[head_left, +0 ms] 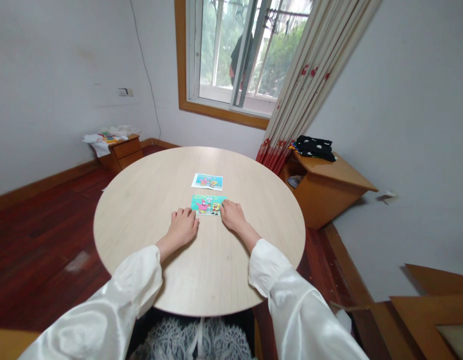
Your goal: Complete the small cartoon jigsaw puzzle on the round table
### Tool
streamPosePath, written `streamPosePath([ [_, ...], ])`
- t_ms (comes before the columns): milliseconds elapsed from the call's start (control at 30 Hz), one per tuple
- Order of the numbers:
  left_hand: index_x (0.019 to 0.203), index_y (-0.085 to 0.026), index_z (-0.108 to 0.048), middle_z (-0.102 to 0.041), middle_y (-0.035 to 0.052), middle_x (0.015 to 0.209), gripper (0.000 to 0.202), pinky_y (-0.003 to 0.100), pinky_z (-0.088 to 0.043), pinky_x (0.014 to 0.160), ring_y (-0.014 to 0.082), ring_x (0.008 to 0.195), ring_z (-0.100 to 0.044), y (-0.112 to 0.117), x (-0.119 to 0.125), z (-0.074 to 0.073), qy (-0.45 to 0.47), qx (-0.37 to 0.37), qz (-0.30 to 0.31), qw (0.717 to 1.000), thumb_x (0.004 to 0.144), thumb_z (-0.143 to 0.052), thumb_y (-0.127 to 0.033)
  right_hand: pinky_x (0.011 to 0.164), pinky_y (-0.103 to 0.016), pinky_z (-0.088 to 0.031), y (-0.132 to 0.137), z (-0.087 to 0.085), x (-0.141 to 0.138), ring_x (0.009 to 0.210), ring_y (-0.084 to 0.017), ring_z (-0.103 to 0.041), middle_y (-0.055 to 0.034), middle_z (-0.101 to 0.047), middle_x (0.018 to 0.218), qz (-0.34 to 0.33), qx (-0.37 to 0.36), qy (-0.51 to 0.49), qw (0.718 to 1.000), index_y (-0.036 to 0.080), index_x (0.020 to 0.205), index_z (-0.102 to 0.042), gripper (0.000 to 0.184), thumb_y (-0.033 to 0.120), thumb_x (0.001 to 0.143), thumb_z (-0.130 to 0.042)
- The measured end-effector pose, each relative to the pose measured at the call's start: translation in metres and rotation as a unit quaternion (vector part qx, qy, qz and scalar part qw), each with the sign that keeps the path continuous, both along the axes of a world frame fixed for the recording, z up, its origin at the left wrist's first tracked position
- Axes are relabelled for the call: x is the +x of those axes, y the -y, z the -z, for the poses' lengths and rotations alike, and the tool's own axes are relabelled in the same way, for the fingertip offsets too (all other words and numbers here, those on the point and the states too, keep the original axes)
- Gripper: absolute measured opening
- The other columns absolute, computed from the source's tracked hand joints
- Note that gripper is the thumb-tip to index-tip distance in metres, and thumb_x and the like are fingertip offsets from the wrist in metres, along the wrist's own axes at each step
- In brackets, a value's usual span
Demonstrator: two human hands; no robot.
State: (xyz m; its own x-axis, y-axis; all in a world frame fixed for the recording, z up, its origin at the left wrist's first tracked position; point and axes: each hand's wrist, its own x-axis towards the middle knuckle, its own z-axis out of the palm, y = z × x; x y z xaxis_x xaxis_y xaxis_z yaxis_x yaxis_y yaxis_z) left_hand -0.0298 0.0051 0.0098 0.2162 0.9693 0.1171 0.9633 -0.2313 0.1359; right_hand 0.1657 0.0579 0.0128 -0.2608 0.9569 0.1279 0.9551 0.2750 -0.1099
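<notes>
A cartoon picture card (206, 205) lies flat on the round table (141, 210), showing a pink starfish and a yellow sponge figure on blue-green. My left hand (182, 226) rests palm down on the tabletop, thumb side touching the card's lower left corner. At the card's right edge lies my right hand (234, 216), its fingertips over the edge and the fingers loosely bent. Neither hand is lifting anything. Just beyond is a similar, paler picture sheet (208, 182) with a white margin, untouched by either hand.
A small wooden cabinet (125, 152) with papers stands back left. To the right is a wooden desk (338, 175) bearing black dotted cloth (314, 148). A window (250, 55) and a long curtain (310, 75) are behind the table.
</notes>
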Motion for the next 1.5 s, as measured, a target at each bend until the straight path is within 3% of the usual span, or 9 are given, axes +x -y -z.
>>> streamPosePath([
  [133, 0.116, -0.014, -0.062, -0.058, 0.018, 0.129, 0.037, 0.046, -0.034, 0.092, 0.0327, 0.112, -0.051, 0.0, -0.001, 0.002, 0.008, 0.0, -0.002, 1.0, 0.097, -0.034, -0.03, 0.096, -0.035, -0.035, -0.004, 0.002, 0.002, 0.114, -0.023, -0.058, -0.0155, -0.064, 0.124, -0.003, 0.008, -0.007, 1.0, 0.014, 0.113, -0.063, 0.036, 0.027, 0.103, -0.031],
  [333, 0.117, -0.015, -0.062, -0.058, 0.0181, 0.13, 0.037, 0.047, -0.035, 0.093, 0.0329, 0.114, -0.051, -0.003, -0.003, -0.001, 0.03, 0.001, -0.009, 1.0, 0.096, -0.034, -0.028, 0.106, -0.041, -0.027, -0.014, 0.009, 0.003, 0.131, -0.023, -0.045, -0.0168, -0.052, 0.142, 0.027, 0.035, -0.029, 0.999, 0.013, 0.128, -0.054, 0.038, 0.022, 0.102, -0.029],
  [533, 0.118, -0.014, -0.059, -0.057, 0.0186, 0.133, 0.04, 0.05, -0.032, 0.098, 0.0347, 0.12, -0.049, -0.032, -0.002, -0.007, 0.055, -0.005, -0.032, 0.998, 0.097, -0.03, -0.031, 0.1, -0.043, -0.03, -0.023, 0.013, 0.004, 0.124, -0.026, -0.049, -0.0173, -0.058, 0.134, 0.057, 0.032, -0.045, 0.997, 0.012, 0.12, -0.058, 0.036, 0.022, 0.101, -0.029],
  [700, 0.118, -0.017, -0.057, -0.062, 0.0163, 0.128, 0.038, 0.054, -0.029, 0.102, 0.032, 0.122, -0.051, -0.051, 0.002, -0.001, 0.09, -0.013, -0.038, 0.995, 0.098, -0.028, -0.03, 0.098, -0.042, -0.031, -0.025, 0.016, 0.004, 0.12, -0.025, -0.05, -0.0158, -0.06, 0.13, 0.064, 0.035, -0.052, 0.996, 0.015, 0.117, -0.06, 0.036, 0.021, 0.101, -0.029],
  [1100, 0.127, -0.019, -0.057, -0.054, 0.0154, 0.143, 0.042, 0.057, -0.02, 0.11, 0.0314, 0.131, -0.045, -0.056, 0.004, 0.015, 0.133, -0.001, -0.051, 0.99, 0.097, -0.033, -0.036, 0.102, -0.042, -0.027, -0.024, 0.021, 0.001, 0.124, -0.023, -0.048, -0.0148, -0.059, 0.134, 0.052, 0.054, -0.062, 0.995, 0.015, 0.12, -0.058, 0.034, 0.02, 0.099, -0.032],
  [1267, 0.127, -0.02, -0.057, -0.054, 0.0135, 0.142, 0.041, 0.054, -0.022, 0.11, 0.0289, 0.131, -0.045, -0.059, 0.001, 0.018, 0.151, -0.003, -0.057, 0.987, 0.097, -0.033, -0.033, 0.103, -0.043, -0.026, -0.024, 0.022, 0.002, 0.126, -0.024, -0.048, -0.015, -0.057, 0.138, 0.05, 0.054, -0.079, 0.994, 0.015, 0.128, -0.054, 0.038, 0.021, 0.1, -0.03],
  [1500, 0.124, -0.02, -0.059, -0.057, 0.0124, 0.14, 0.04, 0.053, -0.021, 0.109, 0.0284, 0.13, -0.047, -0.061, 0.0, 0.017, 0.166, -0.003, -0.063, 0.984, 0.097, -0.033, -0.032, 0.103, -0.044, -0.025, -0.023, 0.019, 0.001, 0.124, -0.024, -0.05, -0.0145, -0.059, 0.136, 0.044, 0.043, -0.079, 0.995, 0.015, 0.123, -0.059, 0.037, 0.02, 0.099, -0.032],
])
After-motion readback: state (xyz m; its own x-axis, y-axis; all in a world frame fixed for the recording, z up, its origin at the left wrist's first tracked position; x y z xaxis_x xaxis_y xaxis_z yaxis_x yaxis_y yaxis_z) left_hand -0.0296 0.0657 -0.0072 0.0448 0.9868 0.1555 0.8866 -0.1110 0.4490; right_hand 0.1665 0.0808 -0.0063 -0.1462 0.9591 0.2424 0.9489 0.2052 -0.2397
